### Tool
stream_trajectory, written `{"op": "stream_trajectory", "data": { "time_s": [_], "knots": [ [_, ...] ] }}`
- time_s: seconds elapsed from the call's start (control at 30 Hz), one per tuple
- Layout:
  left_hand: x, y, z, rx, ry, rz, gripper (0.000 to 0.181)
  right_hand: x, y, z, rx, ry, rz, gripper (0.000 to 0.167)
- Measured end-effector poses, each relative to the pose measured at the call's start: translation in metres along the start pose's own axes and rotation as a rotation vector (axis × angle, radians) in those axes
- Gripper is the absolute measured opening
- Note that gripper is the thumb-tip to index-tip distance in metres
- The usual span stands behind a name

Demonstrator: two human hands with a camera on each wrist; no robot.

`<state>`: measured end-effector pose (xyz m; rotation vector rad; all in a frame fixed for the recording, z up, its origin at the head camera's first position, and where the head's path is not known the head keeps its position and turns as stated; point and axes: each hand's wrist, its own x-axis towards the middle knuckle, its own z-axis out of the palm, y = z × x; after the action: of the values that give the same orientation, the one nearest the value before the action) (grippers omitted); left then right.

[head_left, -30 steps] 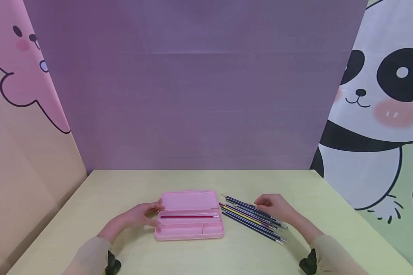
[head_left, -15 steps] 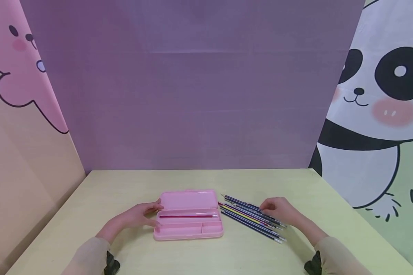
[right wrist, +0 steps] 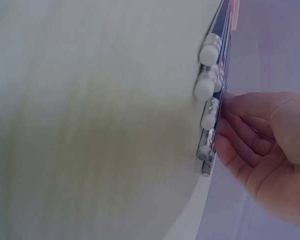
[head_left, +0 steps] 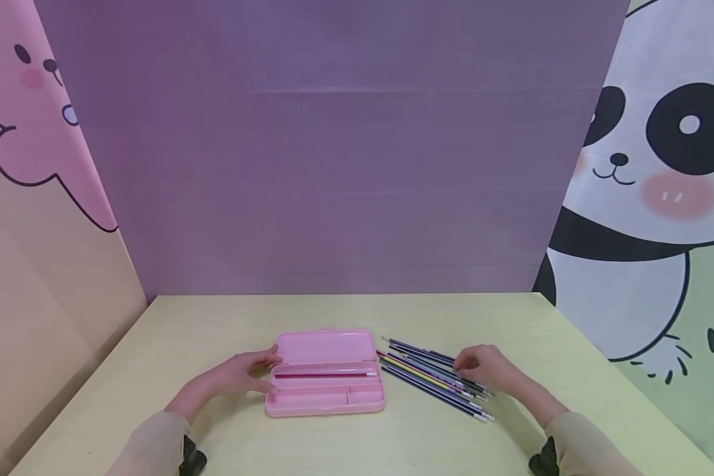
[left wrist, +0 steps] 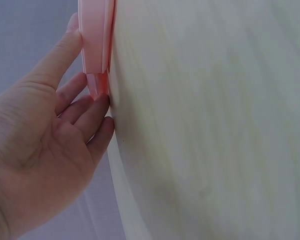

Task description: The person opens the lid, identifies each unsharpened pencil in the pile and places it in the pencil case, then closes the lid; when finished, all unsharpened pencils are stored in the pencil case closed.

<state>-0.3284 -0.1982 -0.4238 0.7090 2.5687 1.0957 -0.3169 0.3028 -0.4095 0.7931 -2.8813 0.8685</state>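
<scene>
Purple backdrop (head_left: 357, 145), panda mural (head_left: 678, 198), pale table (head_left: 333, 449), pink case (head_left: 324, 345), pencils (head_left: 419, 375)

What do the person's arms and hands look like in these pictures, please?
Both hands, the left hand and the right hand, are bare, with no glove or ring to be seen. The left sleeve and right sleeve are plain light beige, ending short of the hands. A small dark, lumpy device shows at each cuff; I see no cables.
</scene>
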Motion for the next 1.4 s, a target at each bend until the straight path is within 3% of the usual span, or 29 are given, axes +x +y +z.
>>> {"op": "stream_trajectory", "data": {
  "time_s": [0.13,0.2,0.4,0.57,0.73,1.4],
  "knots": [
    [-0.0008,0.0010,-0.0004,0.016,-0.004,0.013,0.069,-0.0014,0.0004,0.0003,-0.013,0.002,0.006,0.007],
    [-0.0012,0.0017,-0.0004,0.023,-0.004,0.018,0.068,-0.0021,-0.0030,0.0004,-0.029,-0.003,0.063,0.008],
    [-0.0028,0.0043,-0.0005,0.036,-0.002,0.013,0.068,-0.0020,-0.0053,0.0013,-0.098,-0.010,0.126,0.006],
    [-0.0036,0.0059,-0.0008,0.042,-0.001,0.017,0.067,-0.0019,-0.0033,0.0024,-0.119,-0.008,0.127,0.005],
    [-0.0033,0.0070,-0.0006,0.049,0.001,0.012,0.068,-0.0031,-0.0013,0.0004,-0.128,0.051,0.105,0.004],
    [-0.0028,0.0030,-0.0009,0.017,-0.009,0.027,0.070,-0.0036,-0.0053,-0.0026,0.033,0.084,0.070,0.005]
  ]
}}
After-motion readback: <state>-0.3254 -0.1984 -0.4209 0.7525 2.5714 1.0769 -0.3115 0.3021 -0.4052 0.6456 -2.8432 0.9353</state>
